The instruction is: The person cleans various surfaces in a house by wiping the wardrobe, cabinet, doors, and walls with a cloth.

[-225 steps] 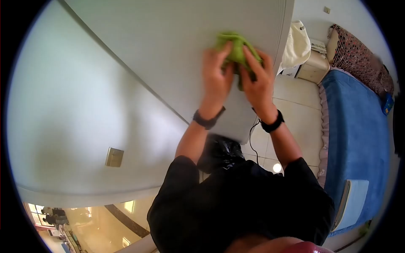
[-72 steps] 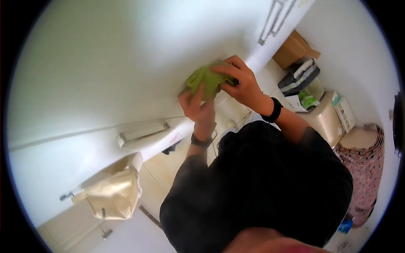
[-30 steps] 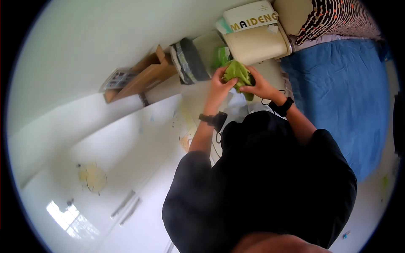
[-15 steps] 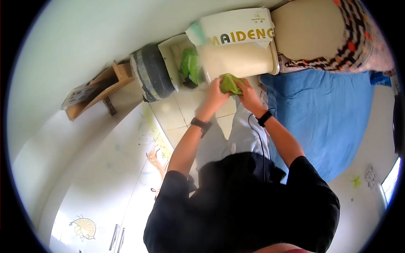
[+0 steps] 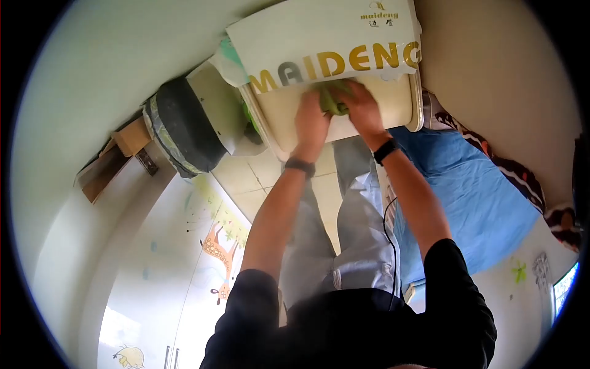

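Note:
A crumpled green cloth [image 5: 334,104] is bunched between my two hands. My left hand [image 5: 312,120] has its fingers closed on the cloth's left side. From the other side my right hand [image 5: 364,109] grips it too, slightly blurred. Both hands are over a cream-coloured surface with a rounded rim [image 5: 279,126], though I cannot tell whether the cloth touches it. Just beyond the hands lies a white plastic sheet or bag [image 5: 326,34] printed MAIDENG, covering the far part of that surface.
To the left stand an open pale bin or drawer [image 5: 215,101] with something green inside and a dark bundle [image 5: 187,126]. A cardboard box [image 5: 129,138] sits farther left. Blue bedding [image 5: 467,197] lies to the right. White cabinet doors [image 5: 178,264] are at lower left.
My hands have moved forward with the green cloth, from the near edge of the cream surface to over it. The view has shifted closer to the white printed sheet.

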Demonstrator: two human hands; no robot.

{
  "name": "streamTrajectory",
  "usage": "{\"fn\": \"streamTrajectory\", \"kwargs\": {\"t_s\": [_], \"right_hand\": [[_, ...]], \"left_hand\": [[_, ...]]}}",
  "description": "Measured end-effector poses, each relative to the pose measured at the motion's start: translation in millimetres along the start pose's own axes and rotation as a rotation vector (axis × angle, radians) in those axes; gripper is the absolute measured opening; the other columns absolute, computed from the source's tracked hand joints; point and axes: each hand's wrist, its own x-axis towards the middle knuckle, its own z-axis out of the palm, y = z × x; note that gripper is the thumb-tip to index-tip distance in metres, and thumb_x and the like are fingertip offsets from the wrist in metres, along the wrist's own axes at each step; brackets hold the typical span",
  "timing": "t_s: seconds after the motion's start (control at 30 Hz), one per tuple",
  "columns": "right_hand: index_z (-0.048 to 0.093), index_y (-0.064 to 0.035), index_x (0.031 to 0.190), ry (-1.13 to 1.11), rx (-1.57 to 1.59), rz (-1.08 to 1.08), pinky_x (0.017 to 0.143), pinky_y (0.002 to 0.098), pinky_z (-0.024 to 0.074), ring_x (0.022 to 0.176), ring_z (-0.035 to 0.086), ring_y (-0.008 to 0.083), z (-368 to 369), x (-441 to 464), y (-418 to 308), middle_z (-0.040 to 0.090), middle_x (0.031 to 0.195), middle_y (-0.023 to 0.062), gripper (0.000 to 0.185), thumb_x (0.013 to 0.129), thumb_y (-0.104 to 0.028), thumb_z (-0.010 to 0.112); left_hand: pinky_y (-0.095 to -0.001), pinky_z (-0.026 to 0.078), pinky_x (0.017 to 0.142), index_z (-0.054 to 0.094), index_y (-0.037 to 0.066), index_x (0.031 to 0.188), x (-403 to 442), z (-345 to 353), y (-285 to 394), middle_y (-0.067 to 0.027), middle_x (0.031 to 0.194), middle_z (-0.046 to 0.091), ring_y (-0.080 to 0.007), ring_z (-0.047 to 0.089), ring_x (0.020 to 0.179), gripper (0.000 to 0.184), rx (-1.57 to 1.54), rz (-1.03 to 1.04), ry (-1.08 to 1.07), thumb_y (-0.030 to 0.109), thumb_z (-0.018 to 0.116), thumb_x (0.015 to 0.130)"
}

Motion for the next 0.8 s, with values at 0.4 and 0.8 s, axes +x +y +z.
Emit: {"fn": "streamTrajectory", "kwargs": {"t_s": [0.4,0.8], "right_hand": [[0.065,-0.0138,0.119,-0.176,0.185,0.205,0.092,0.0388,0.0484,0.110,0.053,0.0331,-46,-68,-21,0.057,0.116,0.0121,0.052,0.071,0.005,0.057],[0.067,-0.0186,0.115,-0.078,0.224,0.014,0.092,0.0387,0.0479,0.110,0.054,0.0309,5,-1,-52,0.057,0.119,0.0118,0.042,0.076,-0.003,0.059]], "left_hand": [[-0.0457,0.051,0.077,0.050,0.007,0.118,-77,35,-3,-0.0176,0.107,0.055,-0.0399,0.057,0.098,0.053,-0.050,-0.081,-0.134,0.000,0.071,0.070],[-0.0433,0.049,0.079,0.051,0.004,0.116,-46,-8,-37,-0.0173,0.109,0.057,-0.0384,0.058,0.098,0.045,0.020,-0.172,0.124,0.000,0.068,0.074]]}}
